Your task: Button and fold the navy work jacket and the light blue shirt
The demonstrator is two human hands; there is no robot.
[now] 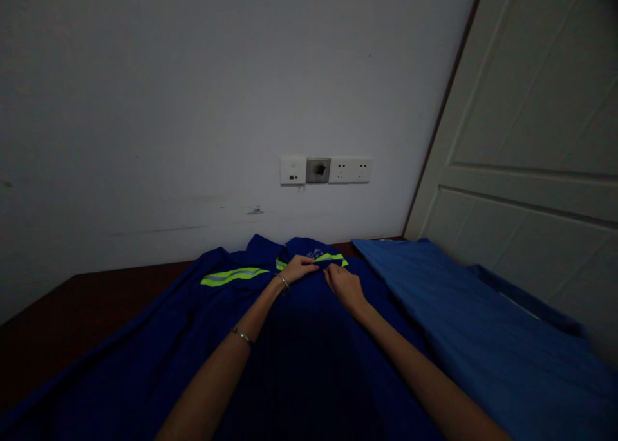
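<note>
From where I stand, one pale wall [193, 106] takes up most of the far side, and one white grooved panel [535, 132] leans across the view on the right. Below them is one tabletop [91, 299], dark reddish brown, bare at its left part.

Two pieces of blue cloth lie on it. The larger is the dark blue garment [226, 319], spread across the middle from the near edge of the view to just beside the wall, its collar end at the far side. The other, the lighter blue cloth [444, 299], lies to the right, right beside it.

Two bare hands meet over the garment's far part. The left hand [298, 269] has its grip nearly closed, fingertips pinching the dark cloth; the right hand [345, 285], fingers curled in, has its grip closed on the same cloth just beside. The fingertips are close together; how much fabric each has is too small to tell.

On the wall I count three plates: one white double socket [350, 170], one grey plate [318, 170] and one white port plate [293, 170]. Yellow-green bands [234, 276] show in three stretches on the garment, near one pale print [316, 254]. Two thin bracelets [242, 335] circle the left arm.
</note>
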